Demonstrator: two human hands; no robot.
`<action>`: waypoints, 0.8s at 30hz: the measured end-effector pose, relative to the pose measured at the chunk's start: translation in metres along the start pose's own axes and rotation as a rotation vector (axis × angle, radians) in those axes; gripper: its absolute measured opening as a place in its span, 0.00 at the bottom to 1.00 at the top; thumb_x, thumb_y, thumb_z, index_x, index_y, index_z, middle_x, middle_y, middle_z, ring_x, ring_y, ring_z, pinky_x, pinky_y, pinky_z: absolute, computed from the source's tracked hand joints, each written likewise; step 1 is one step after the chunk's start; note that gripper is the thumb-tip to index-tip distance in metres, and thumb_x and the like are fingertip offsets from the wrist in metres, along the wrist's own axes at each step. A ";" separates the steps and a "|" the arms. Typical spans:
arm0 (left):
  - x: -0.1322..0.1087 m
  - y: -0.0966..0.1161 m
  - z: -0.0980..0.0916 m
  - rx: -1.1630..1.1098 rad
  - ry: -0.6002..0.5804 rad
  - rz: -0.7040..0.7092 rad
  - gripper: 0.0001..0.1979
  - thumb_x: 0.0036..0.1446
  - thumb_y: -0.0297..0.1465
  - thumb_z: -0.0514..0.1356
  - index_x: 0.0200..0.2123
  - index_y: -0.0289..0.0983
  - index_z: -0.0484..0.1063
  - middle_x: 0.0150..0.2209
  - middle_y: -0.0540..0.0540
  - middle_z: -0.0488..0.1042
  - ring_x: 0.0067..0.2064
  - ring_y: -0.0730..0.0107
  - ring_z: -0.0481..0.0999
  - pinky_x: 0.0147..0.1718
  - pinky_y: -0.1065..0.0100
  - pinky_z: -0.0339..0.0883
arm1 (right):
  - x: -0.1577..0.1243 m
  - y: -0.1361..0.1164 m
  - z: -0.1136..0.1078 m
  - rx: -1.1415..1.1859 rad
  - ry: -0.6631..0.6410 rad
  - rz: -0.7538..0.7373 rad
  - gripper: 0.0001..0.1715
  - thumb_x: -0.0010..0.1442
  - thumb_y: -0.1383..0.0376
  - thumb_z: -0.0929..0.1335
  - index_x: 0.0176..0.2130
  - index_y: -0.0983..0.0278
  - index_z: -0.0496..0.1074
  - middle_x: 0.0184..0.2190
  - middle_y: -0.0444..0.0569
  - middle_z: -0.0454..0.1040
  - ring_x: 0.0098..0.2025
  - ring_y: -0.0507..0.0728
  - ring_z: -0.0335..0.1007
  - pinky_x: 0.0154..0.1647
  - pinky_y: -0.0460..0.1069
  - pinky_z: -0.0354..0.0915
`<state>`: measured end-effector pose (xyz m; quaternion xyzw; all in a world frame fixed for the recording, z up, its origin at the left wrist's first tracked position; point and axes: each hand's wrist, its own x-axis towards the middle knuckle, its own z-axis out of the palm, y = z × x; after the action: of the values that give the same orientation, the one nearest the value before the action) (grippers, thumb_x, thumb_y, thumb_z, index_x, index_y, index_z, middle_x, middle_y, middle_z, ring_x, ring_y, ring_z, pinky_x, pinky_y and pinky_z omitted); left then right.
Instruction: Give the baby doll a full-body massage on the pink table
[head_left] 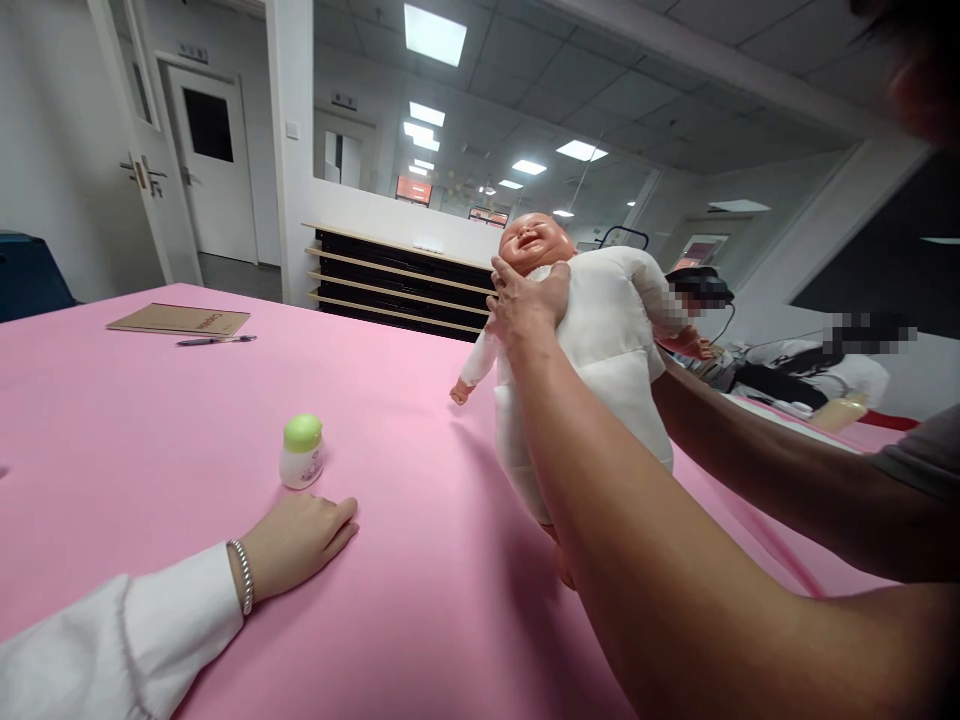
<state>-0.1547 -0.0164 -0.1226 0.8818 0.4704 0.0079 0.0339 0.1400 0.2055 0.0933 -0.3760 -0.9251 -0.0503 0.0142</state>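
My left hand [304, 540], in a white sleeve with a beaded bracelet [241, 576], rests palm down on the pink table [375, 640]. Its visible fingers lie on the surface and hold nothing. Just beyond it stands a small white cream jar [302, 455] with a green lid, apart from the fingers. My right hand is out of view. A co-worker on the right holds up a baby doll [600, 330] with a white cloth body. One of the co-worker's hands [529, 300] presses on the doll's upper chest; the other is hidden behind the doll.
A brown notebook [176, 319] and a pen [216, 341] lie at the far left of the table. A dark shelf unit [397, 285] stands behind it. The co-worker's forearms [637, 520] cross the right side. Other people [810, 370] are at the back right.
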 end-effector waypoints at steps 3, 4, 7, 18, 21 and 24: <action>0.000 -0.001 0.002 -0.002 -0.002 -0.013 0.16 0.62 0.35 0.39 0.28 0.38 0.60 0.24 0.47 0.72 0.24 0.64 0.69 0.22 0.66 0.47 | -0.001 -0.004 0.008 -0.405 0.365 0.169 0.34 0.58 0.54 0.52 0.45 0.76 0.70 0.58 0.55 0.58 0.65 0.61 0.28 0.61 0.53 0.41; 0.000 -0.002 0.002 0.000 -0.001 -0.014 0.15 0.62 0.35 0.39 0.28 0.38 0.60 0.24 0.47 0.72 0.24 0.64 0.69 0.22 0.66 0.47 | -0.002 -0.005 0.010 -0.488 0.389 0.185 0.32 0.58 0.55 0.55 0.44 0.78 0.71 0.56 0.57 0.60 0.65 0.60 0.32 0.61 0.52 0.40; 0.000 -0.003 0.003 0.004 -0.003 -0.011 0.15 0.62 0.35 0.39 0.28 0.38 0.60 0.24 0.47 0.72 0.24 0.64 0.69 0.22 0.66 0.46 | -0.002 -0.005 0.015 -0.536 0.413 0.160 0.22 0.56 0.57 0.62 0.40 0.70 0.73 0.52 0.52 0.66 0.64 0.59 0.41 0.62 0.53 0.41; 0.001 -0.001 0.003 0.018 -0.016 -0.017 0.16 0.62 0.35 0.39 0.28 0.38 0.59 0.24 0.47 0.72 0.25 0.64 0.70 0.22 0.65 0.46 | 0.008 0.015 0.034 -0.239 0.547 0.154 0.15 0.56 0.61 0.60 0.29 0.69 0.71 0.49 0.47 0.68 0.63 0.57 0.44 0.59 0.55 0.50; 0.000 -0.001 0.004 0.020 -0.017 -0.012 0.16 0.63 0.35 0.39 0.28 0.38 0.59 0.24 0.47 0.72 0.25 0.64 0.70 0.22 0.65 0.46 | 0.012 0.022 0.032 -0.295 0.531 0.138 0.14 0.54 0.60 0.62 0.28 0.67 0.71 0.49 0.45 0.68 0.63 0.59 0.44 0.60 0.57 0.47; 0.000 0.000 0.005 0.017 -0.011 -0.012 0.16 0.63 0.35 0.38 0.28 0.38 0.59 0.24 0.47 0.72 0.25 0.64 0.70 0.22 0.65 0.47 | 0.014 0.027 0.029 -0.464 0.456 0.147 0.15 0.54 0.60 0.62 0.30 0.69 0.72 0.49 0.50 0.68 0.62 0.61 0.46 0.58 0.57 0.50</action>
<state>-0.1548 -0.0162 -0.1272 0.8792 0.4756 -0.0011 0.0288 0.1489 0.2375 0.0678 -0.4139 -0.8324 -0.3413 0.1388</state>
